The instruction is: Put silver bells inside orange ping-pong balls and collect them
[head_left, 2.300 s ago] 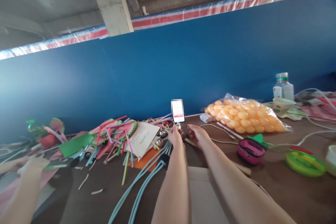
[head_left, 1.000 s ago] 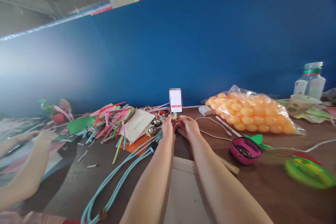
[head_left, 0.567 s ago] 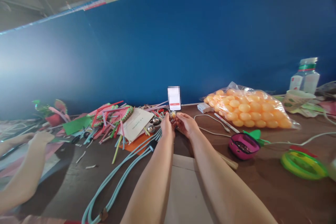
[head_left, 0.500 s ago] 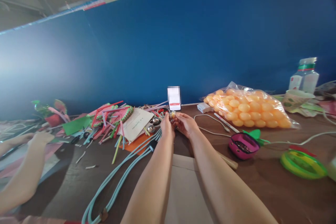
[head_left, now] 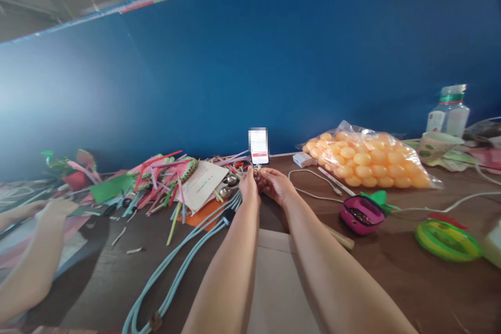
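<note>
In the middle of the frame, the left hand (head_left: 249,188) and right hand (head_left: 277,186) pinch 1 shiny ball (head_left: 257,168), fingers nearly closed, maybe so it can't roll. The phone (head_left: 259,147) stands behind, perhaps for easy looking.

No text can be read; print on the white paper (head_left: 200,186) is too small.

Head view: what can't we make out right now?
In the head view:
Silver ball: partly covered by the left grip and right grip; exact hold unclear.
Phone: pixelation hides the top of its screen.
Wooden stick: right forearm hides part of it.
Purple pouch: too small to tell what it holds.
Blue cords: cut off by bottom edge.
</note>
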`<state>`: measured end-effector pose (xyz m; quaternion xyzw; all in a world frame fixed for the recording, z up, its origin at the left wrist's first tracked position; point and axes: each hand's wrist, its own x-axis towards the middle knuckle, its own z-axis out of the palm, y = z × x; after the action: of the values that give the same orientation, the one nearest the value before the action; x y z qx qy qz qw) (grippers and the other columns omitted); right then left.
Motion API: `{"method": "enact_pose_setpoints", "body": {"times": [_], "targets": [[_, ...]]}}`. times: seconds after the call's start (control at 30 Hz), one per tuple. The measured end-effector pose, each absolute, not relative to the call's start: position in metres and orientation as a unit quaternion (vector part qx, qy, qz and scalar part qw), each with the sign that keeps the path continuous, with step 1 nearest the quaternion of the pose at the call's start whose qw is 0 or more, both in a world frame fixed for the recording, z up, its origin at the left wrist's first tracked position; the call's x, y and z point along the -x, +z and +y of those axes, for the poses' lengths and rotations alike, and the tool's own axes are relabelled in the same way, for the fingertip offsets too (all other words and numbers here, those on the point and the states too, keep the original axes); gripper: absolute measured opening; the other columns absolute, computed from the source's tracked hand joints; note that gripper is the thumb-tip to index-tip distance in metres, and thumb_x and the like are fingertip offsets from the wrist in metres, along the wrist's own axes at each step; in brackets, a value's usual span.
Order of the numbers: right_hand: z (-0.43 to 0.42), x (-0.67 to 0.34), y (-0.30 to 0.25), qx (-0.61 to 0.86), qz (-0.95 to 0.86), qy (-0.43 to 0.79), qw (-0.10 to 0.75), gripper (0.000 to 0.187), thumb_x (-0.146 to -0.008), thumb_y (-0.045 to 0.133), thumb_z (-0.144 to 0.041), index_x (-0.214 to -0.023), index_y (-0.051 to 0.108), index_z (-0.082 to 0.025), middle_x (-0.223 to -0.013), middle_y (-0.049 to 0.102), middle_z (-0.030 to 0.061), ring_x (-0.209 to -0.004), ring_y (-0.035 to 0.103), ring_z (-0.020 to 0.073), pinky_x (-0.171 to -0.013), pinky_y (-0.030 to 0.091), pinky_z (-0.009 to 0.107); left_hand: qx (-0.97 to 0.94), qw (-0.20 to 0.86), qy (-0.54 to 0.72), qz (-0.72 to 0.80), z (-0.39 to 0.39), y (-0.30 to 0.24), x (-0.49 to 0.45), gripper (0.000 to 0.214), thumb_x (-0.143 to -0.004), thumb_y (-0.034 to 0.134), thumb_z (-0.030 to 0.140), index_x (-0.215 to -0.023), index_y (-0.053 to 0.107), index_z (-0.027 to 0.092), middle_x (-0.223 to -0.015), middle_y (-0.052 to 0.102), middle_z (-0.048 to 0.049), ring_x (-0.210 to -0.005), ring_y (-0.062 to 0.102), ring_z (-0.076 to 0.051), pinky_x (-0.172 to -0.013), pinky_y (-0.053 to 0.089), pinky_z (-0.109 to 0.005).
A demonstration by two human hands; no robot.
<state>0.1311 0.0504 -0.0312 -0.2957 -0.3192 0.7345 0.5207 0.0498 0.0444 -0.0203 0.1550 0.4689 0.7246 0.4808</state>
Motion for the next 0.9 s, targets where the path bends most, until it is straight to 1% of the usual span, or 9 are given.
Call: {"method": "enact_pose_setpoints", "body": {"times": [0.3,0.43,0.57,0.9], "targets": [[0.0510,-0.1316,-0.0318,0.284,-0.322,0.734,0.527,0.023,-0.066,0.082,-0.027,-0.077,0.065,-0.016,-0.063,0.061,-0.0009,-0.048,0.046,0.0050,-0.037,0.029,0.014,-0.171,0.473,0.727,0.468,0.0441,-0.0203,-0.0505,0.022,-0.081,0.068,0.036,-0.085,0.062,0.015,-0.063,0.057,0.0001,-0.050,0.054,-0.011,-0.050,0.043,-0.023],[0.0493,-0.1323,-0.0296,0.283,-0.315,0.738,0.525,0.021,-0.068,0.081,-0.025,-0.073,0.063,-0.016,-0.062,0.060,-0.0008,-0.048,0.047,0.0049,-0.036,0.029,0.014,-0.184,0.472,0.731,0.458,0.0452,-0.0211,-0.0508,0.023,-0.079,0.070,0.036,-0.083,0.061,0.015,-0.062,0.057,0.0003,-0.049,0.054,-0.011,-0.049,0.043,-0.023],[0.0488,-0.1327,-0.0282,0.284,-0.310,0.740,0.525,0.020,-0.069,0.080,-0.023,-0.073,0.062,-0.016,-0.064,0.061,-0.0005,-0.048,0.047,0.0045,-0.036,0.028,0.012,-0.189,0.469,0.731,0.458,0.0456,-0.0216,-0.0512,0.022,-0.080,0.067,0.036,-0.080,0.059,0.015,-0.061,0.057,0.0002,-0.047,0.054,-0.011,-0.046,0.042,-0.022],[0.0482,-0.1341,-0.0278,0.268,-0.306,0.749,0.523,0.020,-0.068,0.079,-0.022,-0.073,0.061,-0.016,-0.065,0.059,-0.0004,-0.048,0.045,0.0041,-0.036,0.028,0.012,-0.220,0.462,0.726,0.460,0.0465,-0.0242,-0.0511,0.031,-0.075,0.069,0.045,-0.072,0.057,0.016,-0.057,0.055,0.0007,-0.043,0.052,-0.011,-0.044,0.042,-0.024]]}}
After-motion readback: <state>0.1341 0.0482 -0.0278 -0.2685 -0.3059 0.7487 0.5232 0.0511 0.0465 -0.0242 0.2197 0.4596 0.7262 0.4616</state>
